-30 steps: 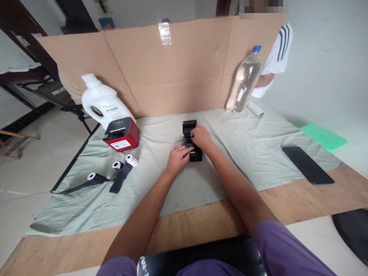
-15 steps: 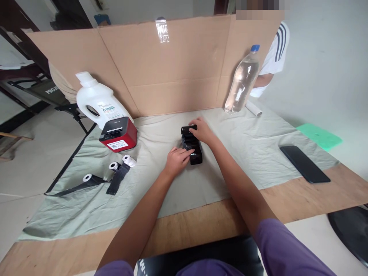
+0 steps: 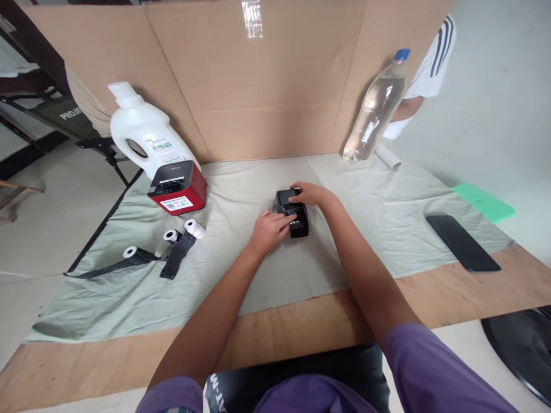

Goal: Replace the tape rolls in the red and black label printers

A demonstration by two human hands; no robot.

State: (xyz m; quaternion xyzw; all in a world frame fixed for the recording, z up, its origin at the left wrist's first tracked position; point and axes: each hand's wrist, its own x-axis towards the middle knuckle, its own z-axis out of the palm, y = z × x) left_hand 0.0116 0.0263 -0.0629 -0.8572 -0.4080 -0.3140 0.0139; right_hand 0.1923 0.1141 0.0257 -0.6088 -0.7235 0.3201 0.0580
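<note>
Sitting at the centre of my frame, the black device (image 3: 302, 221) lies on the pale cloth (image 3: 275, 284). My left hand (image 3: 269, 230) stretches a finger onto its near part; my right hand (image 3: 313, 195) curls over its far end. Remotely, I cannot tell whether either grips.

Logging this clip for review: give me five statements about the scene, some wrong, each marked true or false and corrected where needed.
1. The left hand and right hand both touch the small black plastic device. True.
2. The right hand is at the device's near end. False: it is at the far end.
3. The red-and-black box-shaped machine stands left of the device. True.
4. The clear plastic bottle is topped in red. False: it has a blue cap.
5. Three small white-ended rolls lie nearer the viewer than the machine. True.
</note>
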